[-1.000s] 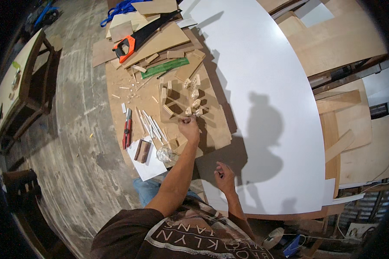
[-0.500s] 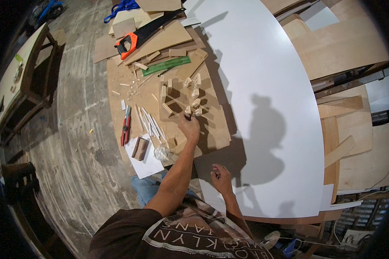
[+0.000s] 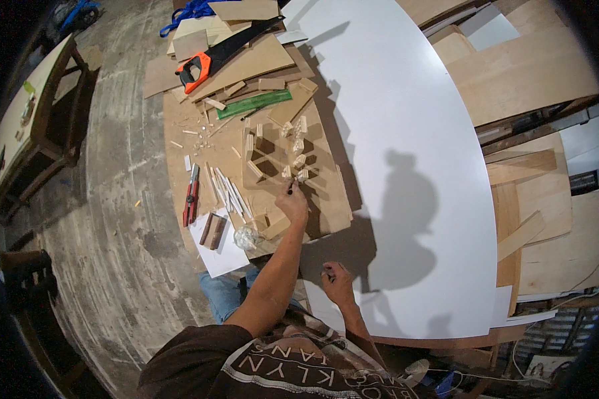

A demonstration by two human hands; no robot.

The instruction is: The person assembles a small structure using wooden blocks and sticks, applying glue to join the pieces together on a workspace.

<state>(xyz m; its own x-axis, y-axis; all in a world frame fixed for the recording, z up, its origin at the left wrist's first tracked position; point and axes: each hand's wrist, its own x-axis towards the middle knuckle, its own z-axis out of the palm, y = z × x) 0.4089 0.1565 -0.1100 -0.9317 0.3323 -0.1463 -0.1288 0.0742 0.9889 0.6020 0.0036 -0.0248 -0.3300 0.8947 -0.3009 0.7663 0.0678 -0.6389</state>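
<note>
My left hand (image 3: pixel 291 205) reaches over the wooden work board (image 3: pixel 273 199), its fingers pinched just below a group of small wooden pieces. Nearest to its fingertips stand a pale wooden block (image 3: pixel 303 175) and a second small block (image 3: pixel 287 171); anything in the pinch is too small to make out. Farther up the same row are rough, pale lumpy pieces (image 3: pixel 299 145). Thin upright wooden strips (image 3: pixel 249 143) stand to the left of them. My right hand (image 3: pixel 338 284) hangs near the board's lower right, fingers curled in; what they hold, if anything, is hidden.
Left of my hand lie a red utility knife (image 3: pixel 191 196), thin white sticks (image 3: pixel 229 193), a brown block (image 3: pixel 213 231) on white paper (image 3: pixel 219 261) and a clear crumpled ball (image 3: pixel 246 237). An orange-handled saw (image 3: pixel 196 70) rests on boards behind a green strip (image 3: pixel 254 103). A large white sheet (image 3: pixel 419 100) spreads rightward.
My left hand has drawn back slightly from the blocks, and its fingers look a little different. My right hand has curled more and shifted slightly. The view has moved a little.
</note>
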